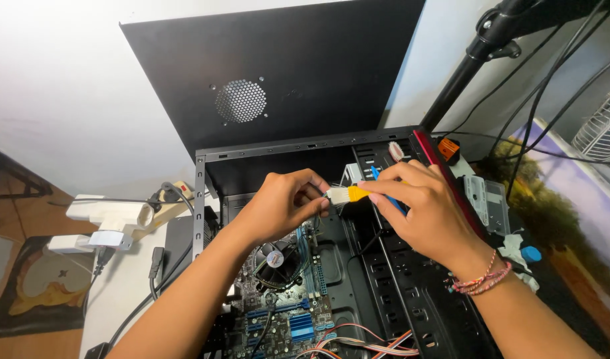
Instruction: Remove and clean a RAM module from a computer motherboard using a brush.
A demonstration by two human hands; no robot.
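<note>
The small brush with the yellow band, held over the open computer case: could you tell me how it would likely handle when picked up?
The small brush probably weighs little: fingertips of the left hand and right hand alone carry it. Its pale bristles look soft and would likely bend when pressed. The flat shape suggests it would not roll.

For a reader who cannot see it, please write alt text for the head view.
Two bare hands, left hand and right hand, hold a small yellow-handled brush over an open black computer case. The motherboard lies inside.
</note>
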